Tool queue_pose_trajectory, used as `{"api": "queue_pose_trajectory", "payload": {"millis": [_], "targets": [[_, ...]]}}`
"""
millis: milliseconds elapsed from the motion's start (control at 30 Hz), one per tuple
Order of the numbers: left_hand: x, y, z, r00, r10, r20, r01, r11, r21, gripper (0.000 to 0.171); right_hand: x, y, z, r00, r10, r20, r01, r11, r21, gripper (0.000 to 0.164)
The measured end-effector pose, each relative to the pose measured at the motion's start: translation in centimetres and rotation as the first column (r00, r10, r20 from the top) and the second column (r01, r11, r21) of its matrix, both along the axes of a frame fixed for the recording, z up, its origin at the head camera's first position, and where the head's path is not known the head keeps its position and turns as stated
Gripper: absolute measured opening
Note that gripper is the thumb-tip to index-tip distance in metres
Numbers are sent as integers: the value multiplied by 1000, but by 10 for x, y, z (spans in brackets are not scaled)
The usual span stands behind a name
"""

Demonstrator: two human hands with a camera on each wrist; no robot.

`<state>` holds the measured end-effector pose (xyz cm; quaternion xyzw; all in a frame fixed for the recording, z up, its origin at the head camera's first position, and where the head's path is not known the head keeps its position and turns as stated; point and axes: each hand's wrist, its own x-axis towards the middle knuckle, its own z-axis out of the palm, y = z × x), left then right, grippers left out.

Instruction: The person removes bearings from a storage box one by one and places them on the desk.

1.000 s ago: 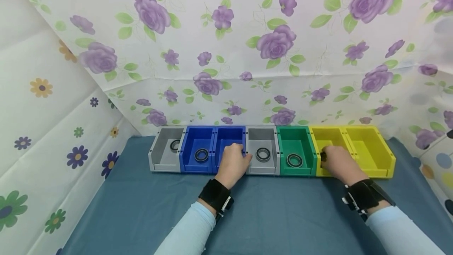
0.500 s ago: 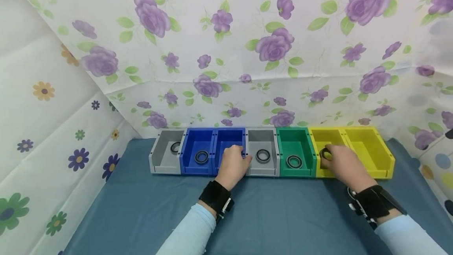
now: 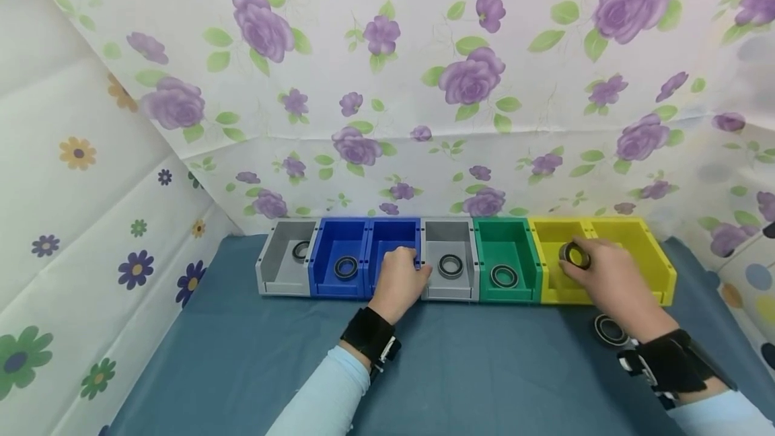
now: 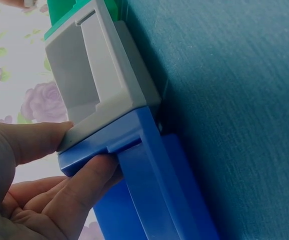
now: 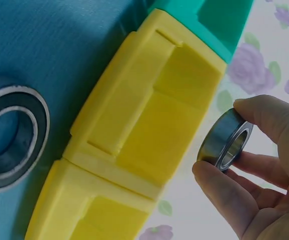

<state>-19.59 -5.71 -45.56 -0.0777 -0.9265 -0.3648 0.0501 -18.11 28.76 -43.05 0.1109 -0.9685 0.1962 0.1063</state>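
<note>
My right hand (image 3: 620, 288) pinches a ball bearing (image 5: 218, 137) between thumb and fingertips, tilted over the left yellow bin (image 3: 547, 234). In the right wrist view the bearing is apart from that bin's walls. A second bearing (image 3: 599, 332) lies on the cloth in front of the yellow bins, near my right wrist. My left hand (image 3: 396, 281) grips the adjoining walls of the right blue bin (image 4: 104, 145) and the middle grey bin (image 4: 74, 75), thumb on the grey side, fingers inside the blue one. The hand covers much of that blue bin's inside.
Single bearings lie in the left grey bin (image 3: 272, 274), the left blue bin (image 3: 339, 234), the middle grey bin and the green bin (image 3: 502, 234). The right yellow bin (image 3: 630, 254) ends the row. A floral sheet (image 3: 424, 167) hangs close behind; blue cloth (image 3: 484, 369) covers the table.
My right hand has risen from inside the left yellow bin and shifted right, carrying the bearing. The bearing on the cloth has come out from behind my right wrist. My left hand has stayed put.
</note>
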Motion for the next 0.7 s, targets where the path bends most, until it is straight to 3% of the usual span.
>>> {"api": "queue_pose_trajectory", "payload": {"millis": [333, 700], "targets": [[0, 1, 0, 1000, 12, 21, -12, 1000, 0, 31, 25, -5, 11, 1000, -3, 8, 3, 999, 46, 51], [-1, 2, -1, 999, 26, 37, -26, 1000, -6, 35, 41, -2, -6, 994, 14, 110, -16, 1000, 24, 50]]}}
